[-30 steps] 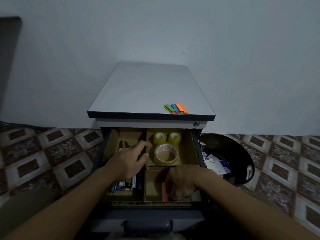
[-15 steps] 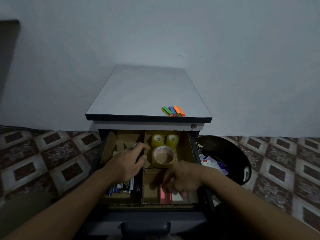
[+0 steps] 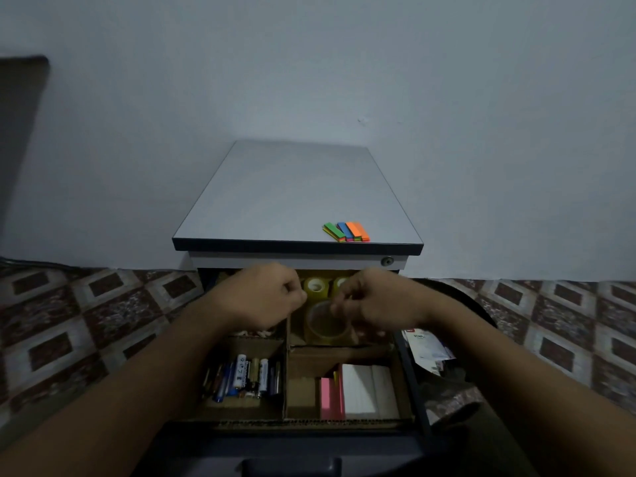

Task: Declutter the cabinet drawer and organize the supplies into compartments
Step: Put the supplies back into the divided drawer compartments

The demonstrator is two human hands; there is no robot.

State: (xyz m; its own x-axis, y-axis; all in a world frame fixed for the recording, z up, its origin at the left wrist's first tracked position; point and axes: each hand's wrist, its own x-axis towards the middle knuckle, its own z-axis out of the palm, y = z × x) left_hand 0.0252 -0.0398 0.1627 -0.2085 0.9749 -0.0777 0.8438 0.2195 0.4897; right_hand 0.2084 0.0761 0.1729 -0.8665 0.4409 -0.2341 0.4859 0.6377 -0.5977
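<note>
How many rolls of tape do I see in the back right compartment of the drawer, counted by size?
Small tape rolls: 2 (one partly behind the right hand)
Large tape roll: 1
Total: 3
</note>
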